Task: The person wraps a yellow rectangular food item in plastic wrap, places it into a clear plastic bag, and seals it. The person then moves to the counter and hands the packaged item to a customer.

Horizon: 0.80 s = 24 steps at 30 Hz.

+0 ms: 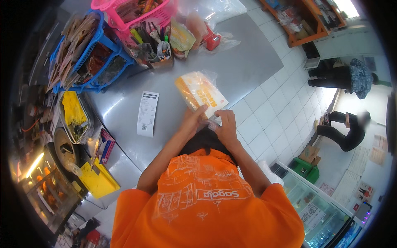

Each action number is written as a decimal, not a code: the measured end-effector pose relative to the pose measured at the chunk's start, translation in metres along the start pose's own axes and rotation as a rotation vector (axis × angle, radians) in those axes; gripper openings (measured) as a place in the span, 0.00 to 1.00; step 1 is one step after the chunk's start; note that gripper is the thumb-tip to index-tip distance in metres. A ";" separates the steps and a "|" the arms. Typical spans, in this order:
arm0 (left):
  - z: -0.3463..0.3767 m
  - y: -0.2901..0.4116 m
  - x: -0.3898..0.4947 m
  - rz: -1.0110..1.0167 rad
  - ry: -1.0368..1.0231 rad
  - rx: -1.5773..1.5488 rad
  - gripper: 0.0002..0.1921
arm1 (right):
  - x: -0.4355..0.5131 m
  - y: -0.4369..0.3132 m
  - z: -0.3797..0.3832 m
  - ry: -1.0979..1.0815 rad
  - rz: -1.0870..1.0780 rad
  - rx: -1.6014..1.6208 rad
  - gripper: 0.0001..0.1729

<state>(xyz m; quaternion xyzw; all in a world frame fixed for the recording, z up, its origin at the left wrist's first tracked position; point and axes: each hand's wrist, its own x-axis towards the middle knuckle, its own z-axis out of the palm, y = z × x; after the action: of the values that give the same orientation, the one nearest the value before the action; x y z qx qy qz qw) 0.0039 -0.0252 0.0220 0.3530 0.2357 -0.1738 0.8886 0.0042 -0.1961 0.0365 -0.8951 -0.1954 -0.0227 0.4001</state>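
My left hand (pixel 194 120) holds a white and yellow printed cardboard food box (pixel 203 91) by its near corner, thumb on top. A transparent plastic bag (pixel 212 76) wraps the box, which is tilted above the near edge of a stainless steel table (pixel 248 52). At the box's near end, the fingers of my right hand (pixel 228 127) pinch the gathered plastic of the bag. Left of the box, a printed paper receipt (pixel 147 114) lies flat on the steel.
Blue plastic baskets (pixel 107 46) with paper packets and a pink basket (pixel 136 21) stand at the back left. Near them are a pen holder (pixel 162 57) and a red tape dispenser (pixel 212 40). A yellow cutting board (pixel 99 179) lies left. Two people stand across the tiled floor (pixel 273 114).
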 end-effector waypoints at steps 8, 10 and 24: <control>0.003 -0.005 0.014 -0.032 0.107 0.020 0.22 | -0.004 -0.020 0.009 -0.210 -0.197 0.005 0.15; 0.015 0.001 0.006 -0.006 0.125 -0.008 0.20 | -0.006 -0.023 0.006 -0.362 -0.174 -0.061 0.16; -0.014 -0.012 0.014 -0.023 0.000 0.135 0.25 | 0.008 0.000 0.010 -0.041 1.084 1.332 0.20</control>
<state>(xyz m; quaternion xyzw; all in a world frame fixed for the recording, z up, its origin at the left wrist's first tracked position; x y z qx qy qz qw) 0.0057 -0.0255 -0.0009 0.4094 0.2276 -0.1996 0.8607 0.0101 -0.1862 0.0308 -0.4435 0.2795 0.3073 0.7942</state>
